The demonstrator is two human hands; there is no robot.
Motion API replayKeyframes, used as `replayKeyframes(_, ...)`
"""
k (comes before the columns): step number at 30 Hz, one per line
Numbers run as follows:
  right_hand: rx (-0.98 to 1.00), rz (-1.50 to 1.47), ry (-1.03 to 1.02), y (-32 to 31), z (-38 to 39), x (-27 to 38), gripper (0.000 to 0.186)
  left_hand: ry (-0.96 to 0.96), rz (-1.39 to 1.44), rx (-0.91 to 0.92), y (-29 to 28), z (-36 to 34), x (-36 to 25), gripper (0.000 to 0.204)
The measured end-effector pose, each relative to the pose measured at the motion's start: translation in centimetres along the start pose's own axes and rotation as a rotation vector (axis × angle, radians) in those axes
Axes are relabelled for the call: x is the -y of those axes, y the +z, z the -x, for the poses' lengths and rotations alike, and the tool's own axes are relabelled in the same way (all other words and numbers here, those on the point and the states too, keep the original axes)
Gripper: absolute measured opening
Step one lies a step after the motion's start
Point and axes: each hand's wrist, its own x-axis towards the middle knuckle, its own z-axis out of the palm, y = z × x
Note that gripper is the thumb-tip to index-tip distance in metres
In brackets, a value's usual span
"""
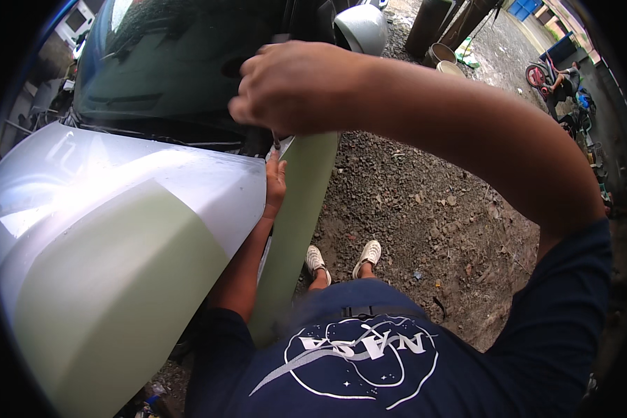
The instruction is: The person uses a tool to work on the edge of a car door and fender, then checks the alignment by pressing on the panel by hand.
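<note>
Right hand: fist (275, 87) wrapped round a tool, kinda blurry
Tool: thin shaft (276, 139) pokes out below the fist, pointing down by the hood's (118, 258) rear corner, next to the green fender (301, 181)
Left hand: fingers up (275, 184) near the shaft's lower end, can't tell if it's pinching anything
Up top: windshield (167, 70), silver mirror (364, 29)
Ground: gravel (404, 188), pale shoes (369, 256)

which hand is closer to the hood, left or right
Left. The left hand is right by the rear corner of the hood, along its side edge. The right hand is raised farther off, appearing in front of the windshield in this view.
</note>
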Motion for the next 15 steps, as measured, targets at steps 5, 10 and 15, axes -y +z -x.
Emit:
replayKeyframes(5, 0.2, -0.267, 0.536, -1.1, -3.9, -0.6, 0.06, -0.061, 0.038, 0.029, -1.6, -0.5, -1.9, 0.037)
replayKeyframes(10, 0.139, -0.236, 0.289, -0.8, -5.1, -0.9, 0.051, 0.023, 0.113, -0.084, -0.5, -0.3, -0.6, 0.037)
replayKeyframes(15, 0.044, -0.611, 0.155, -1.0, -3.4, -2.4, 0.03, 0.064, 0.109, -0.107, 0.0, -0.2, -0.7, 0.037)
